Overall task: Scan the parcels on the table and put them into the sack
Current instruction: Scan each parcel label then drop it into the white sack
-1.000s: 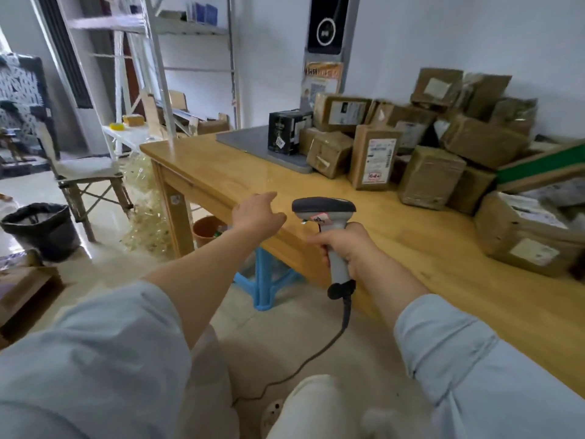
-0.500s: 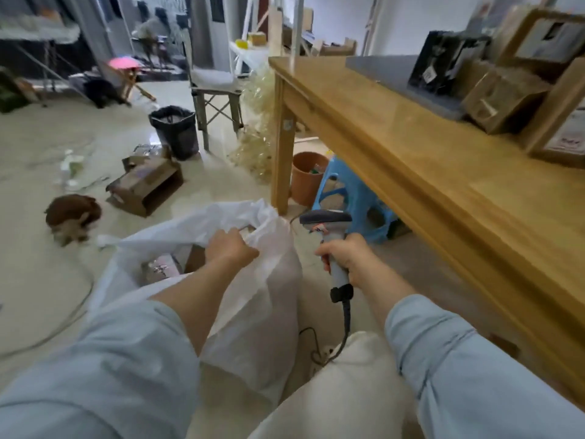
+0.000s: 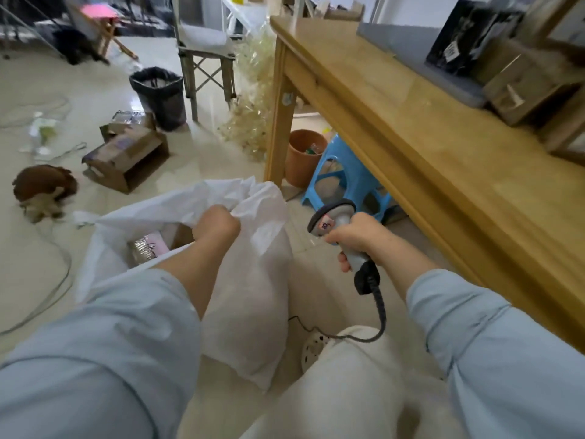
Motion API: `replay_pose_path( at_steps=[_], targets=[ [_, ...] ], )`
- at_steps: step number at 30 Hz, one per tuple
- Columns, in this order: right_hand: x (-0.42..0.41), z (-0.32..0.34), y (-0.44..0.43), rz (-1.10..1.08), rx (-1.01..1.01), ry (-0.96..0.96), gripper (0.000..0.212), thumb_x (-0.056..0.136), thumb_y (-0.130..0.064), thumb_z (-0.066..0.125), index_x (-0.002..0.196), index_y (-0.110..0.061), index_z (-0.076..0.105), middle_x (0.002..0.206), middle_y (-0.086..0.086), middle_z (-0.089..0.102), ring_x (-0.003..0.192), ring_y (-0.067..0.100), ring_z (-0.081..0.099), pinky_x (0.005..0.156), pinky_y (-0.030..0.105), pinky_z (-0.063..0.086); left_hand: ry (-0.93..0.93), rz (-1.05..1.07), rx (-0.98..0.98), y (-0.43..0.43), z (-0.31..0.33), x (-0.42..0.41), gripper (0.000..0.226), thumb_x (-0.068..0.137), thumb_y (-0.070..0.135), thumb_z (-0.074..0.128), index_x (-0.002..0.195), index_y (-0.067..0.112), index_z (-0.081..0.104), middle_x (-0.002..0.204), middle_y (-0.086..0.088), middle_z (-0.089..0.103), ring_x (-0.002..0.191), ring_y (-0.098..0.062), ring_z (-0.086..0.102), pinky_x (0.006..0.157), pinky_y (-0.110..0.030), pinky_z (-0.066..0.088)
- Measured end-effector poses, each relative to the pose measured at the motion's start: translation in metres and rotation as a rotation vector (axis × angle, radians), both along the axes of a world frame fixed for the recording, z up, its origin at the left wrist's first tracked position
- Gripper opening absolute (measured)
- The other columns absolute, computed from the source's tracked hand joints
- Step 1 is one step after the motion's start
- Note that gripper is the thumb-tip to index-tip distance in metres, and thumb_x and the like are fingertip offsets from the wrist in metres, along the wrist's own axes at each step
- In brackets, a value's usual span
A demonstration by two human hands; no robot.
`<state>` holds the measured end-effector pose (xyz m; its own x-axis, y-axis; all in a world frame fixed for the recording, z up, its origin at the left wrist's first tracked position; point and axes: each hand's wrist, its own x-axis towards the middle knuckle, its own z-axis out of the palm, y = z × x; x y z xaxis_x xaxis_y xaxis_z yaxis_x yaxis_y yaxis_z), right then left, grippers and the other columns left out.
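Now, cable (image 3: 380,307): it runs dark and coiled from the scanner's handle down past your pale trouser knee, near a white power strip (image 3: 312,343) on the floor.
Sack (image 3: 253,296): white, standing on the floor between your arms, with its mouth open toward the left.
Left hand (image 3: 217,221): the fingers are curled into a bunch of the sack's rim and hold the mouth up.
Right hand (image 3: 351,237): wrapped round the handle of the grey scanner (image 3: 332,217), just right of the sack and not touching it.
Parcel in sack (image 3: 147,247): a wrapped packet with a pinkish label lies inside, left of your left wrist (a brown one shows behind it, mostly hidden).
Stool (image 3: 345,175): blue plastic, under the table's near edge, with an orange bin (image 3: 302,153) just beyond it.
Table (image 3: 427,147): wooden, along the right.
Parcels on table: a brown carton (image 3: 522,87) and a black box (image 3: 465,36) sit at far right, by a grey mat (image 3: 408,49).
Far left floor: an open cardboard box (image 3: 126,156), then a black bin (image 3: 160,93) beside a folding chair (image 3: 205,49).
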<state>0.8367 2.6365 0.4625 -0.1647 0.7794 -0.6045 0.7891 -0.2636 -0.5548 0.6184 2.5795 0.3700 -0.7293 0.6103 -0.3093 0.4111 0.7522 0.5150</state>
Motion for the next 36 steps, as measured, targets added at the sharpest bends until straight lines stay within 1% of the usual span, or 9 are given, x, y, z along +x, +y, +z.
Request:
replay_pose_path(
  at_steps=[3,6,13,19,23,26,29,33,36],
  targets=[
    [0.020,0.049,0.004,0.045,-0.005,-0.094,0.044,0.092,-0.018,0.060,0.125,0.005,0.043,0.085,0.024,0.059,0.056,0.030,0.059,0.059,0.040,0.056,0.008,0.064,0.068,0.013,0.028,0.008,0.014,0.098,0.019,0.047,0.100,0.009,0.057,0.109,-0.016,0.060,0.104,-0.035,0.058,0.092,-0.041,0.047],
    [0.054,0.094,0.003,0.077,0.023,-0.150,0.039,0.088,-0.017,0.064,0.117,0.003,0.048,0.076,0.020,0.058,0.051,0.028,0.058,0.050,0.033,0.052,0.083,0.139,0.098,0.021,0.054,0.021,0.020,0.100,0.016,0.044,0.111,0.007,0.059,0.114,-0.016,0.060,0.110,-0.036,0.056,0.100,-0.044,0.042],
    [0.119,0.145,-0.027,0.244,-0.239,-0.310,0.022,0.091,-0.022,0.063,0.086,-0.003,0.055,0.066,0.011,0.053,0.053,0.022,0.054,0.057,0.031,0.049,0.249,0.063,0.120,0.047,0.088,0.055,0.026,0.099,0.009,0.042,0.114,0.004,0.061,0.116,-0.018,0.061,0.114,-0.035,0.054,0.100,-0.040,0.033],
    [0.132,0.114,-0.018,0.096,-0.158,-0.059,0.022,0.088,-0.019,0.068,0.085,-0.001,0.056,0.065,0.013,0.057,0.049,0.020,0.057,0.048,0.026,0.051,0.295,-0.118,0.181,0.068,0.097,0.101,0.023,0.099,0.013,0.045,0.111,0.004,0.062,0.111,-0.017,0.063,0.108,-0.034,0.058,0.095,-0.039,0.040],
    [0.104,0.053,0.008,-0.182,-0.003,0.095,0.016,0.080,-0.003,0.071,0.082,0.002,0.055,0.056,0.013,0.057,0.048,0.020,0.056,0.050,0.029,0.050,0.099,-0.482,0.095,0.058,0.053,0.145,0.030,0.093,0.026,0.058,0.118,0.011,0.061,0.117,-0.013,0.062,0.109,-0.030,0.059,0.092,-0.038,0.046],
    [0.079,0.010,0.023,-0.267,0.154,0.079,0.043,0.066,-0.009,0.074,0.103,0.009,0.060,0.082,0.018,0.068,0.075,0.028,0.066,0.067,0.039,0.056,-0.162,-0.624,0.012,0.053,0.023,0.152,0.041,0.081,0.023,0.075,0.118,0.011,0.062,0.118,-0.009,0.061,0.108,-0.027,0.058,0.096,-0.040,0.049],
    [0.053,-0.022,0.031,-0.226,0.286,0.066,0.053,0.074,-0.026,0.077,0.117,-0.002,0.057,0.105,0.011,0.062,0.102,0.031,0.060,0.079,0.035,0.049,-0.391,-0.749,-0.185,0.049,0.022,0.143,0.047,0.075,0.015,0.079,0.120,0.016,0.066,0.119,-0.001,0.059,0.112,-0.024,0.056,0.101,-0.037,0.047],
    [0.027,-0.061,0.040,-0.070,0.350,-0.018,0.047,0.083,-0.032,0.070,0.123,-0.012,0.057,0.122,0.013,0.062,0.115,0.032,0.055,0.093,0.038,0.047,-0.727,-0.712,-0.255,0.050,0.020,0.109,0.029,0.085,0.013,0.069,0.111,0.027,0.070,0.121,0.005,0.064,0.117,-0.019,0.056,0.110,-0.037,0.038],
    [0.021,-0.084,0.046,0.021,0.313,-0.293,0.052,0.083,-0.039,0.068,0.127,-0.015,0.053,0.133,0.019,0.048,0.116,0.035,0.050,0.092,0.041,0.045,-0.531,-0.420,-0.184,0.050,-0.005,0.057,0.012,0.088,0.020,0.066,0.097,0.013,0.065,0.107,-0.005,0.066,0.101,-0.018,0.061,0.098,-0.031,0.046]
  ],
)
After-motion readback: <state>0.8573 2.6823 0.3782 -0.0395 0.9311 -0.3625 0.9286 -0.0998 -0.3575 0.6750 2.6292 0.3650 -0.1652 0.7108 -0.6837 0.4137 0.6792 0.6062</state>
